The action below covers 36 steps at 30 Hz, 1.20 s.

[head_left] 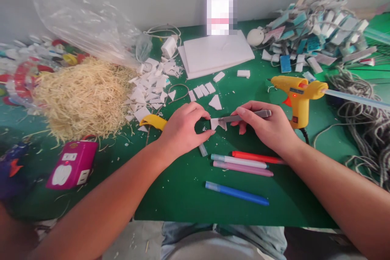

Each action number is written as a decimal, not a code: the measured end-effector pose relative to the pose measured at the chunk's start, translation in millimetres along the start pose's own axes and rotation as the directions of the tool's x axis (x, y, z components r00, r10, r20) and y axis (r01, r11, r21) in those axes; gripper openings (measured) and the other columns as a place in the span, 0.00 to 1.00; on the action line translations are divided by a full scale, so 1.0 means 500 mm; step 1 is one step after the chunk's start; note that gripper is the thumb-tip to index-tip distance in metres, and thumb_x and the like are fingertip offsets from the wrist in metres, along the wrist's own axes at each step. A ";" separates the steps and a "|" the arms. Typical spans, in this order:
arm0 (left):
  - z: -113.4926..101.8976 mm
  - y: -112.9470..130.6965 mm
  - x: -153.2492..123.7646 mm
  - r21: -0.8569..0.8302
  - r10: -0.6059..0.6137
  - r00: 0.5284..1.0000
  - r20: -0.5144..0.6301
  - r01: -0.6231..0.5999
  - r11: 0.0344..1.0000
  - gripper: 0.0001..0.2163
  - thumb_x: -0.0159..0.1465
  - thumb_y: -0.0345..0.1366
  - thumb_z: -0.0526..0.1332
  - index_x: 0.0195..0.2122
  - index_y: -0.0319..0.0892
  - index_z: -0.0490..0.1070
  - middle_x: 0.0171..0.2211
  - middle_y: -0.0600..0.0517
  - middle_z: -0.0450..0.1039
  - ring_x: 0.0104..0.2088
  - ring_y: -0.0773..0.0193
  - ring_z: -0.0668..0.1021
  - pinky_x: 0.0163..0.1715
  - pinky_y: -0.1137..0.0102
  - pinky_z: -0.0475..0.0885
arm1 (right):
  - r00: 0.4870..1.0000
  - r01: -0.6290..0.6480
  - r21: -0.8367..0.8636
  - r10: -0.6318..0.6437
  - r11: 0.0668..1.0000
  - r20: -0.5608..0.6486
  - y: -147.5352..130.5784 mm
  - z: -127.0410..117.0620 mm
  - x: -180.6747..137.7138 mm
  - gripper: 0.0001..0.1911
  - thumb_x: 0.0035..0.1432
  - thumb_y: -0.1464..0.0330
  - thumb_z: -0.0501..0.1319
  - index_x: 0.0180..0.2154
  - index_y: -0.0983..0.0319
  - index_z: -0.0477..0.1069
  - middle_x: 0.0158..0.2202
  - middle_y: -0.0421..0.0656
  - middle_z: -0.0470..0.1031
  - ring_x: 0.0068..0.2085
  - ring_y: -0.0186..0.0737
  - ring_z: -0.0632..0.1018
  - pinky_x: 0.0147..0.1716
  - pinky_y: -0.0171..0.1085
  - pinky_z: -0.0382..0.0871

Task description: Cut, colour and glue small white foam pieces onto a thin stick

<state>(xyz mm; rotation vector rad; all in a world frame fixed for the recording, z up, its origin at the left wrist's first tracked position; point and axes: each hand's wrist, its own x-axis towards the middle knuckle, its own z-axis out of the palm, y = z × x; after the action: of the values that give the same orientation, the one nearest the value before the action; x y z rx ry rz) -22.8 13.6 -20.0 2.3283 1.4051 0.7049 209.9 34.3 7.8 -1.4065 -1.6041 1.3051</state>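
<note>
My left hand [185, 128] has its thumb and fingertips at the left edge of a small white foam-board piece [215, 123], steadying it on the green table. My right hand [262, 124] grips a slim grey pen-like tool [251, 116]; whether it is a pen or a blade I cannot tell. Its dark tip meets the top right part of the piece. A yellow-handled tool [152, 121], probably a cutter, lies partly hidden behind my left hand. Small white cut pieces [201, 90] and a pointed scrap [215, 102] lie just beyond.
A yellow glue gun [298, 97] stands right, its light lit. Red [256, 157], white [239, 161], pink [243, 168] and blue [237, 193] pens lie in front. White sheets [216, 55], scraps [150, 87], straw [88, 93], a magenta power adapter [73, 165] and grey cord [365, 118] surround them.
</note>
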 end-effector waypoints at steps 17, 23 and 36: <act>0.001 -0.001 -0.001 -0.001 0.008 1.000 -0.004 -0.008 1.000 0.10 0.62 0.36 0.70 0.42 0.41 0.74 0.42 0.48 0.75 0.43 0.57 0.78 0.43 0.63 0.77 | 1.000 -0.009 0.012 0.009 1.000 0.005 -0.004 0.001 -0.002 0.17 0.59 0.53 0.67 0.29 0.60 0.78 0.19 0.40 0.75 0.23 0.36 0.74 0.25 0.35 0.69; 0.001 -0.003 -0.001 0.014 0.028 0.999 -0.019 -0.027 1.000 0.10 0.62 0.36 0.70 0.42 0.40 0.74 0.42 0.47 0.75 0.43 0.57 0.78 0.42 0.63 0.77 | 1.000 -0.003 0.026 0.002 1.000 0.020 -0.003 0.002 0.000 0.17 0.59 0.55 0.66 0.26 0.61 0.75 0.20 0.40 0.77 0.21 0.33 0.73 0.24 0.34 0.69; 0.001 -0.001 -0.001 0.016 0.047 0.998 -0.027 -0.047 0.999 0.10 0.62 0.35 0.71 0.42 0.39 0.74 0.41 0.47 0.75 0.42 0.58 0.78 0.42 0.63 0.77 | 1.000 0.002 0.023 -0.002 1.000 0.024 0.003 0.001 -0.002 0.19 0.58 0.52 0.68 0.28 0.61 0.77 0.20 0.40 0.76 0.21 0.33 0.73 0.23 0.34 0.68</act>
<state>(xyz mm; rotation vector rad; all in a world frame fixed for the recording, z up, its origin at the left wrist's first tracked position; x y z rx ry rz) -22.8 13.4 -20.8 2.3794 1.3761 0.7452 210.0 33.0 6.6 -1.3798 -1.6006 1.3403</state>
